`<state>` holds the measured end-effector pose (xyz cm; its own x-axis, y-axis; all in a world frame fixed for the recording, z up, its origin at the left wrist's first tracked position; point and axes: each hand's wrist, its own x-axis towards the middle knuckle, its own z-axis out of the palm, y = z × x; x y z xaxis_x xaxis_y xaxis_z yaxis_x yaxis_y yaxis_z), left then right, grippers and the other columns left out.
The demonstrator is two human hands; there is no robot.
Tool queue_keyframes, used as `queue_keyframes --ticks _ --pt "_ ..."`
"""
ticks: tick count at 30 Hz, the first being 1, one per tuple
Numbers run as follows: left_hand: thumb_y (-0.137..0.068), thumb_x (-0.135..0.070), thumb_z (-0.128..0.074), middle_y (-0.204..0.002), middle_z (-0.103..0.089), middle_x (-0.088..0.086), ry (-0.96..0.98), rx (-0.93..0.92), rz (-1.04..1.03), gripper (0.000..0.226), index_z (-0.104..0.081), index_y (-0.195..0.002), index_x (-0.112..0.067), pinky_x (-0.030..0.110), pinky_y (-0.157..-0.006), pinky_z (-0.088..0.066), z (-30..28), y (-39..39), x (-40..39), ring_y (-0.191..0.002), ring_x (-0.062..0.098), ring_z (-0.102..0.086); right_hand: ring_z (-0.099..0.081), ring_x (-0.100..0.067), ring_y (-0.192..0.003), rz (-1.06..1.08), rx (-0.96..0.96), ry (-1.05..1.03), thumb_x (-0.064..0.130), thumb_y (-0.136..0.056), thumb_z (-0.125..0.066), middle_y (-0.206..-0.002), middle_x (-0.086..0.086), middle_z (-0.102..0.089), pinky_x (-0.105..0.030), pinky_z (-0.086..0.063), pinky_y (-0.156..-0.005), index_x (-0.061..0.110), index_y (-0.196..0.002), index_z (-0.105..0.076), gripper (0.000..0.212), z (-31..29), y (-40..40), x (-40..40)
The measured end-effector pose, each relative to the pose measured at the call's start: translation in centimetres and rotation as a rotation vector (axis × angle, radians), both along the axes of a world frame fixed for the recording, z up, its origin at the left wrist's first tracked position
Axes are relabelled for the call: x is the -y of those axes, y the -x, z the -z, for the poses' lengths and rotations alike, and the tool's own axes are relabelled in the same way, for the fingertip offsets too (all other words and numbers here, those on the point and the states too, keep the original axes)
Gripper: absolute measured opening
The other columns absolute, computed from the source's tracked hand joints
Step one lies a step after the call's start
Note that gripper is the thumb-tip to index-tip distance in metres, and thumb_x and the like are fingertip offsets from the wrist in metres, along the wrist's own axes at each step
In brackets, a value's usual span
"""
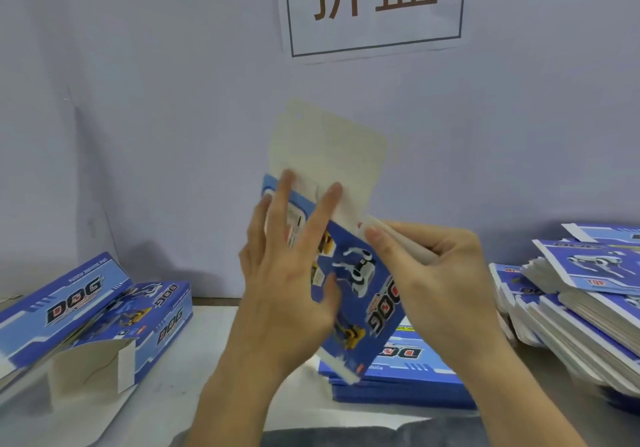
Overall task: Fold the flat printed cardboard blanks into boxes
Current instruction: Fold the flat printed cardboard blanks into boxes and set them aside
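A blue printed cardboard blank [349, 273] is held upright above the counter [214, 353], between the two hands. The left hand [287, 283] is laid against its printed face with fingers spread and nearly straight, thumb tucked at the front. The right hand [436, 273] is closed in a pinch on the blank's right edge, where an unprinted flap [329, 155] rises above the fingers. Below the hands, a flat stack of blanks [401, 380] lies on the pale grey counter. Right of the right hand, a taller, fanned pile of blanks [581, 304] is seen. Left of the left hand, folded boxes [86, 315] rest against a plain lilac-grey wall [138, 100], on which a paper sign [372, 6] with two large characters is fixed.
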<state>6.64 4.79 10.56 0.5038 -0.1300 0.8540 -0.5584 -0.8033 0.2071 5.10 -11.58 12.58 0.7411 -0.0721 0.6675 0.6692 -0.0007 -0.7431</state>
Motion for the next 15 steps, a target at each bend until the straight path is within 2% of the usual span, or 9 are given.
queue_keyframes --ticks 1,3,7,8,10,11,13,14,15 --pt "-0.085 -0.015 -0.073 -0.166 0.009 -0.016 -0.005 -0.023 0.014 0.101 -0.012 -0.154 -0.056 0.026 -0.111 -0.003 0.2 -0.1 0.2 -0.154 0.018 0.005 -0.075 -0.011 -0.068 0.004 0.011 0.013 0.019 -0.093 -0.068 -0.075 0.008 -0.077 -0.019 -0.055 -0.054 0.026 -0.085 -0.082 0.017 0.1 0.0 -0.3" --pt "-0.088 -0.013 -0.065 -0.166 0.003 -0.015 -0.009 -0.044 0.012 0.089 -0.019 -0.153 -0.052 0.028 -0.113 -0.006 0.4 -0.2 0.4 -0.153 0.017 0.004 -0.074 -0.012 -0.067 0.038 0.020 0.033 0.020 -0.094 -0.066 -0.073 0.008 -0.077 -0.022 -0.057 -0.054 0.027 -0.084 -0.081 0.020 0.2 -0.1 -0.4" --pt "-0.086 -0.019 -0.049 -0.163 -0.015 -0.008 0.027 -0.046 -0.033 0.062 -0.047 -0.146 -0.034 0.036 -0.110 -0.027 0.5 -0.4 0.7 -0.150 0.019 -0.010 -0.073 -0.019 -0.064 0.108 0.000 0.052 0.024 -0.093 -0.067 -0.069 0.007 -0.076 -0.035 -0.059 -0.054 0.037 -0.077 -0.078 0.023 0.3 -0.4 -0.2" --pt "-0.086 -0.020 -0.048 -0.162 -0.020 -0.005 0.032 -0.047 -0.038 0.058 -0.051 -0.144 -0.031 0.035 -0.108 -0.030 0.5 -0.4 0.8 -0.149 0.020 -0.014 -0.073 -0.019 -0.064 0.106 -0.011 0.061 0.026 -0.093 -0.067 -0.068 0.007 -0.075 -0.034 -0.059 -0.054 0.037 -0.076 -0.078 0.024 0.3 -0.3 -0.1" --pt "-0.085 -0.019 -0.049 -0.158 -0.030 -0.001 0.024 -0.031 -0.038 0.052 -0.056 -0.136 -0.028 0.026 -0.106 -0.030 0.3 -0.2 0.9 -0.146 0.021 -0.021 -0.073 -0.015 -0.063 0.095 -0.046 0.077 0.027 -0.093 -0.066 -0.068 0.007 -0.075 -0.026 -0.058 -0.050 0.033 -0.075 -0.079 0.023 0.2 -0.3 0.1" --pt "-0.084 -0.018 -0.050 -0.154 -0.034 -0.001 0.023 -0.019 -0.035 0.049 -0.056 -0.131 -0.028 0.017 -0.104 -0.028 0.3 -0.1 0.9 -0.144 0.020 -0.025 -0.073 -0.016 -0.061 0.091 -0.075 0.085 0.027 -0.094 -0.066 -0.068 0.004 -0.075 -0.027 -0.058 -0.050 0.026 -0.075 -0.080 0.023 0.2 -0.3 0.3" --pt "-0.083 -0.018 -0.052 -0.148 -0.036 -0.002 0.057 0.001 -0.012 0.042 -0.053 -0.122 -0.033 -0.002 -0.086 -0.033 0.0 0.2 0.8 -0.138 0.019 -0.030 -0.071 -0.026 -0.058 0.111 -0.122 0.112 0.029 -0.094 -0.067 -0.065 -0.010 -0.073 -0.038 -0.058 -0.051 0.009 -0.076 -0.078 0.029 0.1 -0.4 0.8" --pt "-0.083 -0.021 -0.053 -0.147 -0.034 -0.003 0.082 0.012 0.010 0.037 -0.050 -0.117 -0.037 -0.006 -0.081 -0.036 -0.2 0.4 0.8 -0.135 0.019 -0.032 -0.068 -0.033 -0.058 0.139 -0.136 0.121 0.030 -0.093 -0.067 -0.066 -0.018 -0.070 -0.041 -0.056 -0.052 0.001 -0.077 -0.075 0.035 0.1 -0.5 1.1" --pt "-0.084 -0.027 -0.052 -0.147 -0.030 -0.004 0.103 0.020 0.042 0.031 -0.048 -0.112 -0.040 -0.005 -0.080 -0.038 -0.3 0.6 0.9 -0.133 0.018 -0.033 -0.066 -0.036 -0.059 0.172 -0.149 0.119 0.030 -0.093 -0.068 -0.069 -0.025 -0.068 -0.038 -0.053 -0.051 -0.005 -0.079 -0.071 0.038 0.2 -0.7 1.4"
